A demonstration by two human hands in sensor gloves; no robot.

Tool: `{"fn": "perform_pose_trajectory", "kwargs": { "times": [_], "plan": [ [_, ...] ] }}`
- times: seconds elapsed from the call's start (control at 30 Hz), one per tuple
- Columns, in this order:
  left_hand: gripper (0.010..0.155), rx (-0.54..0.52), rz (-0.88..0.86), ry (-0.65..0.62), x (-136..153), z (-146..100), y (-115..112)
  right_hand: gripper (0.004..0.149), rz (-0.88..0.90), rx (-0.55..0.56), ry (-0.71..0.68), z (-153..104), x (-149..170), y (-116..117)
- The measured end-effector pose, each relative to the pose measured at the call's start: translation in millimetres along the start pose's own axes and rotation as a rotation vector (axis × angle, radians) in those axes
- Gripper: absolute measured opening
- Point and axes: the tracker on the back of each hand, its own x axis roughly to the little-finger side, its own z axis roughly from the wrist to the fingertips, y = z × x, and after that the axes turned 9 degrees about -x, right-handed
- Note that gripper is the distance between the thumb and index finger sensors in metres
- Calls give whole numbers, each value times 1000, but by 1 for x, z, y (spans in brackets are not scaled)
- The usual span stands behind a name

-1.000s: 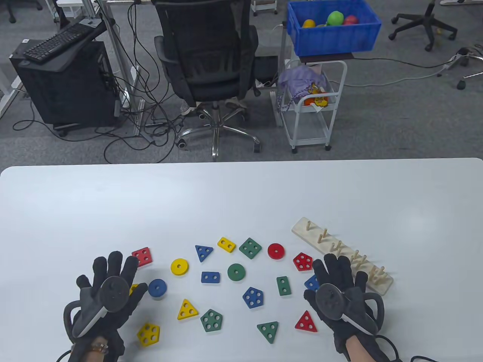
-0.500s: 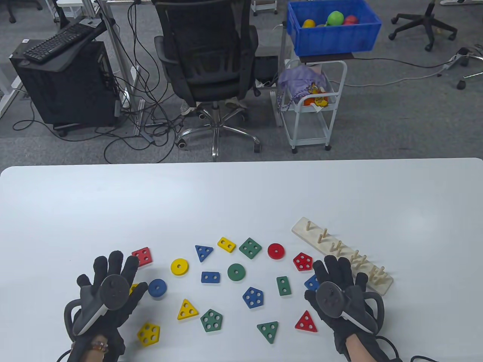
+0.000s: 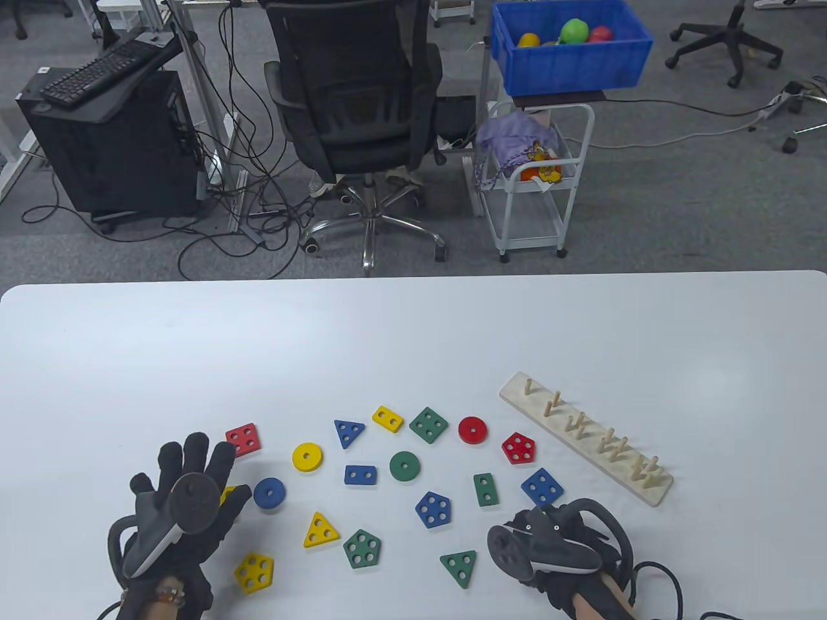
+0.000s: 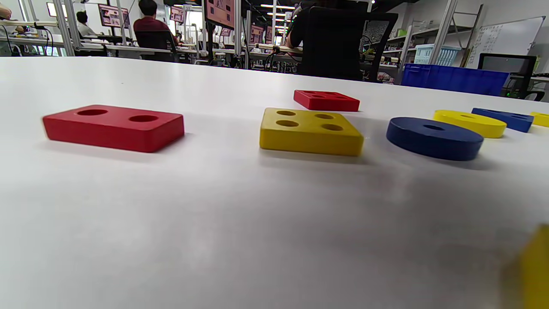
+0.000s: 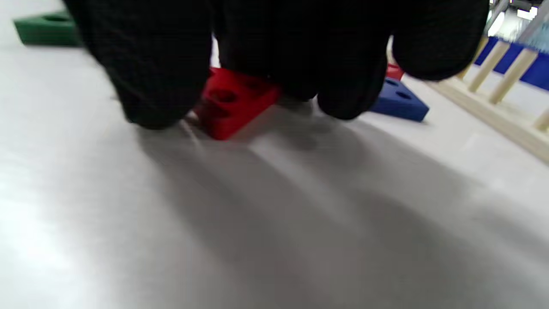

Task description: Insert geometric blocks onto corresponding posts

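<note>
Crouching low over the white surface (image 3: 413,336), the right hand (image 3: 555,555) curls its fingers (image 5: 154,77) around the red triangle block (image 5: 233,101); the left hand (image 3: 184,510) lies spread flat. The peg board (image 3: 585,436) sits just beyond; an office chair (image 3: 352,97) and blue crate (image 3: 568,61) stand behind.

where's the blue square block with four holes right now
In the table view the blue square block lies flat on the table's right side, just beyond the right hand, between the green rectangle and the wooden peg board.

Painted blocks (image 3: 404,465), bare wooden pegboard (image 3: 517,392)
</note>
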Motion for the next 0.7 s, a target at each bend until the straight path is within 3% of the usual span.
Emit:
{"fn": "perform_pose_trajectory", "kwargs": {
  "times": [0.27, 0.4, 0.53, 0.7],
  "plan": [
    [75, 7, 3, -5, -1, 0, -1, 60, -24, 91, -12, -2, -5, 3],
    [75, 0, -6, -4, 0, 0, 1, 59, 28, 162, 17, -7, 6, -6],
    [75, -2, -8, 1, 1, 0, 2, 58, 177, 285, 170, -9, 51, -37],
    [76, 2, -2, -1, 1, 0, 2, 58, 215, 212, 456, 12, 105, -53]
  ]
}}
